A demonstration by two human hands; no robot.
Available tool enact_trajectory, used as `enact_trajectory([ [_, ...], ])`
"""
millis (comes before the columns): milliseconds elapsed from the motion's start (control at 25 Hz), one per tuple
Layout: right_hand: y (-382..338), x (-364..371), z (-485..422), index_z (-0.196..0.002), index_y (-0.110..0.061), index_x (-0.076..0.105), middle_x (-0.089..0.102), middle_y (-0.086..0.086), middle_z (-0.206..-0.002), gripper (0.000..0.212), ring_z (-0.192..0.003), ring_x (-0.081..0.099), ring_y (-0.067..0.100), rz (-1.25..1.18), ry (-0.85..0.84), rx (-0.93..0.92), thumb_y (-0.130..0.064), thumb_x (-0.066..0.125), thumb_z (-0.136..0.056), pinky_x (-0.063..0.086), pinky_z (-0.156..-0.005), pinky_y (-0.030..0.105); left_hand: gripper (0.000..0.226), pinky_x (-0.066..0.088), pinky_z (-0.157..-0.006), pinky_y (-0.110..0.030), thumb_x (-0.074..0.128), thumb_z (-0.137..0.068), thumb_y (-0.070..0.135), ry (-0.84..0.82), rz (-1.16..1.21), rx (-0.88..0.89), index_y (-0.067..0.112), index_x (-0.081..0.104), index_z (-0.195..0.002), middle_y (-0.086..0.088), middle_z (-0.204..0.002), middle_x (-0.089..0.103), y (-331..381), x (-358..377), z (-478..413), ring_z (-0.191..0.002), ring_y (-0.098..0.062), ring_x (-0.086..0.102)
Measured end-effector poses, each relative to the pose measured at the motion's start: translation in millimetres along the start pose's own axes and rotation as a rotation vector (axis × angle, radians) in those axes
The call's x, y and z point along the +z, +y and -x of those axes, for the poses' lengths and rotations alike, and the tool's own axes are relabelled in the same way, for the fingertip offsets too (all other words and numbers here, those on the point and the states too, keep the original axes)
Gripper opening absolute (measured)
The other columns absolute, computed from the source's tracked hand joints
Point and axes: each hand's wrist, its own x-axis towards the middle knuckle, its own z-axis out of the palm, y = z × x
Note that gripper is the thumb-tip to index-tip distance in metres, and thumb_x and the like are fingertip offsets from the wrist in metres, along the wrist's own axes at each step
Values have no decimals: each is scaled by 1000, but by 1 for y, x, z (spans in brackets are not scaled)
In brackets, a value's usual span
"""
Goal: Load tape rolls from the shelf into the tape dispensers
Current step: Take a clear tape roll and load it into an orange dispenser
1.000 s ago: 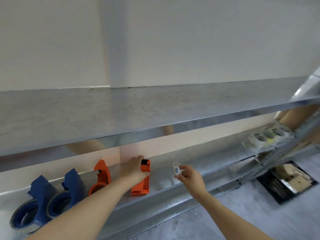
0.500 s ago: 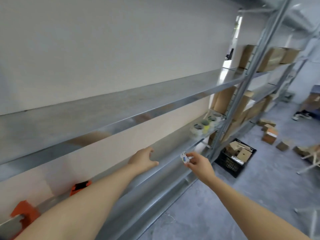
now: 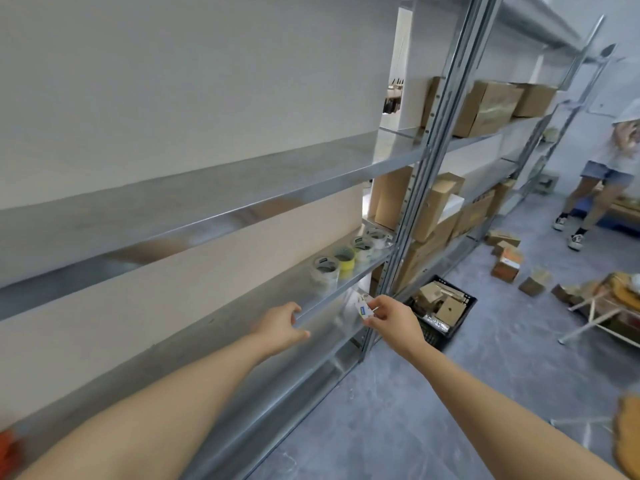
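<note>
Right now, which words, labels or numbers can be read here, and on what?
None can be read.
Blue label on the small white item in the right hand: too small.
Dark labels on the tape rolls: blurred.
White label on the orange box: blurred.

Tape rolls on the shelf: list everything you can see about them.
The tape rolls are four, in a row on the middle shelf, at its far end by the upright post. Three look clear or whitish; the second from the near end is yellow. All lie flat, cores up, side by side, seemingly touching. Some show a small dark label. Neither the left hand nor the right hand, which pinches a small white item, touches them.
</note>
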Motion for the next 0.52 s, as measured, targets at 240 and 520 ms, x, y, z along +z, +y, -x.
enact_trajectory([
  [240,24,3,-86,-100,-26,63,69,-3,-98,19,-89,64,12,-12,-37,-49,-27,68,-82,54,-78,34,61,47,-99,-35,72,-76,39,0,-83,-55,17,52,-130,-4,-130,58,15,24,-96,-117,-22,58],
  [520,49,9,-212,-104,-25,63,69,-4,-96,24,-88,64,11,61,-139,-41,-29,68,-81,55,-78,33,46,44,-95,-32,65,-79,18,18,-96,-32,14,56,-124,-12,-132,54,38,51,-251,-119,-28,53],
])
